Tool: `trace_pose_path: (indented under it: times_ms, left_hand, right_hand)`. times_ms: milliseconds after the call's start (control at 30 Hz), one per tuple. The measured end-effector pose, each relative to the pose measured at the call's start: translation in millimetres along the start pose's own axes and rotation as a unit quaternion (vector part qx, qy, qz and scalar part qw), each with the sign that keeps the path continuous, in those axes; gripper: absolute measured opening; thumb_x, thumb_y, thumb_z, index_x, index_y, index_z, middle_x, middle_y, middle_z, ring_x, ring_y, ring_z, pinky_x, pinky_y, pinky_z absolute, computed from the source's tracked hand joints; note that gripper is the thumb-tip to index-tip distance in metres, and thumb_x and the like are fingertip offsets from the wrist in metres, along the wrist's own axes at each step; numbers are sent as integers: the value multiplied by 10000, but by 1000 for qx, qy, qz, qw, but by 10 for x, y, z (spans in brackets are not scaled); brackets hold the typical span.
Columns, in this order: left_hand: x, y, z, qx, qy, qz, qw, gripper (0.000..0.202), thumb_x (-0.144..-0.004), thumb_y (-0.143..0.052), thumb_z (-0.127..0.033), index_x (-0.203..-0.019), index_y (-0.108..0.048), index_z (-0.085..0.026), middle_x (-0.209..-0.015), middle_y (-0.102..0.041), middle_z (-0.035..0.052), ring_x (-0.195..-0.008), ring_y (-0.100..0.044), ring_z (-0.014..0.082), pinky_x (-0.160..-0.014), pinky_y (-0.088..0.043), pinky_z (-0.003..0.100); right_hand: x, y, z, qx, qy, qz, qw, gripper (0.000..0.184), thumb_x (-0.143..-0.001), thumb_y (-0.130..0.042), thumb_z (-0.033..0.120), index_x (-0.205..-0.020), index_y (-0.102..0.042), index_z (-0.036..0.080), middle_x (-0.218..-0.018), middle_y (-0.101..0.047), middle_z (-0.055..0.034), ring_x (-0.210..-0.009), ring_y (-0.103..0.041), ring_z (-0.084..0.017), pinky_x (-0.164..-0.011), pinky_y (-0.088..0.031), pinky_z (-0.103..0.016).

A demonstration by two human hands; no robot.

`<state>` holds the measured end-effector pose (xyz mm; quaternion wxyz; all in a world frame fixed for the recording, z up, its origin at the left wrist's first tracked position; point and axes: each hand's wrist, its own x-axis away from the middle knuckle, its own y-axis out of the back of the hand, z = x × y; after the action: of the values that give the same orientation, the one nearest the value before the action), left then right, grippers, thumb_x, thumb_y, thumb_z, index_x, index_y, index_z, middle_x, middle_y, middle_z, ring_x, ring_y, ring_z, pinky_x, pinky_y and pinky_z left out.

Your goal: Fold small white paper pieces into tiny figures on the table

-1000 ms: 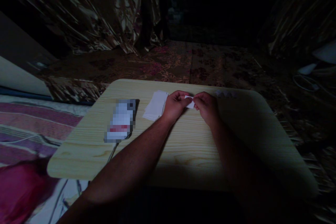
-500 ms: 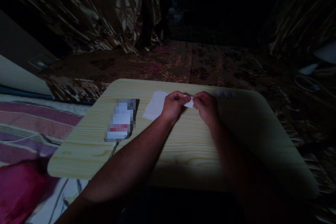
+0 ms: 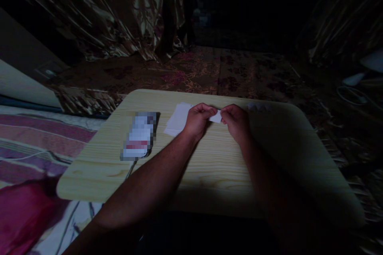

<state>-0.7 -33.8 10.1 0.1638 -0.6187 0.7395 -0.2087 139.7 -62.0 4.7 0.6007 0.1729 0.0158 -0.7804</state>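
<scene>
Between my two hands is a small piece of white paper (image 3: pixel 215 117), pinched at both ends above the wooden table (image 3: pixel 215 159). My left hand (image 3: pixel 197 120) is closed on its left end, thumb on top. At the right end, my right hand (image 3: pixel 236 120) grips it between thumb and fingers. A few loose sheets of white paper (image 3: pixel 177 118) lie flat just left of my left hand, partly hidden by it. Several small folded paper pieces (image 3: pixel 259 106) stand in a row beyond my right hand, near the table's far edge.
A phone-like device (image 3: pixel 139 135), its picture blurred out, lies on the table's left side with a white cable (image 3: pixel 131 168) running from it. A striped bed cover (image 3: pixel 44 135) and a red cloth (image 3: pixel 26 211) are at the left. Patterned curtains (image 3: pixel 140 12) hang behind.
Both hands keep their pinch on the small paper, with only slight finger movement. The whole view has shifted very slightly; the other things lie as before.
</scene>
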Motion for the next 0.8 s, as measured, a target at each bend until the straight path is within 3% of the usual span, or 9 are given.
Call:
trace_pose_path:
  times_ms: [333,500,633,800]
  left_hand:
    - [-12,6,-11,2,10,-13,1000,282,-517,-876,-229,-607,-623,-144,-620,-666,4,-589,-589,115,-618,-445,263]
    - [-21,38,-18,-88,-11,-11,996,304,-564,-875,-314,-600,-625,-145,-577,-626,1,-527,-525,96,-546,-385,251]
    - [-23,79,-45,-163,5,36,986,353,-628,-848,-408,-585,-608,-153,-516,-570,-4,-455,-441,81,-473,-293,247]
    - [-39,124,-62,-199,29,86,976,369,-641,-835,-453,-597,-623,-155,-518,-572,14,-447,-431,86,-457,-282,250]
  right_hand:
    - [22,-24,78,-6,-32,-5,999,139,-763,-631,336,-744,-614,199,-566,-588,40,-543,-528,-119,-560,-419,-244]
    - [5,3,58,2,-33,-19,999,100,-730,-629,301,-725,-614,202,-547,-591,41,-523,-529,-122,-539,-411,-247]
    - [-26,53,61,-2,-69,-32,997,89,-690,-625,289,-686,-607,202,-480,-555,51,-468,-499,-118,-490,-372,-241]
    - [-42,81,55,-27,-80,-34,996,73,-666,-616,261,-635,-595,198,-444,-532,56,-436,-462,-105,-457,-329,-229]
